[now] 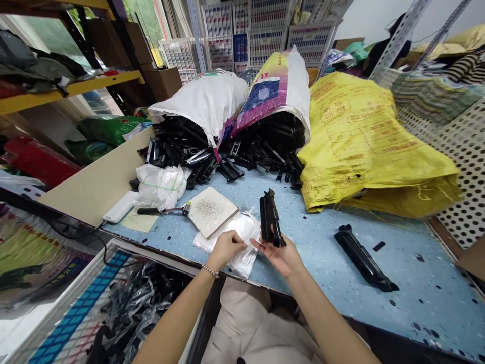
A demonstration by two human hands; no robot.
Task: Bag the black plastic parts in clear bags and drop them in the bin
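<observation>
My right hand [282, 254] holds a long black plastic part [270, 217] upright above the table's front edge, its fingers under the lower end. Close to its left, my left hand [228, 247] has its fingers pinched together over a stack of clear plastic bags [244, 242]; whether anything is between the fingertips I cannot make out. A pale square board [212, 210] strewn with tiny bits lies partly on the bags. Left of it rests a small hammer-like tool [164, 210] with a black grip. Another black plastic part [364, 260] lies on the table to the right.
White sacks [204, 103] [278, 91] spill many black parts [212, 164] at the back. A yellow sack [364, 146] stands back right. A bundle of plastic bags [159, 184] and a white device [120, 207] lie left. Below left, a crate [81, 303] holds bagged black parts.
</observation>
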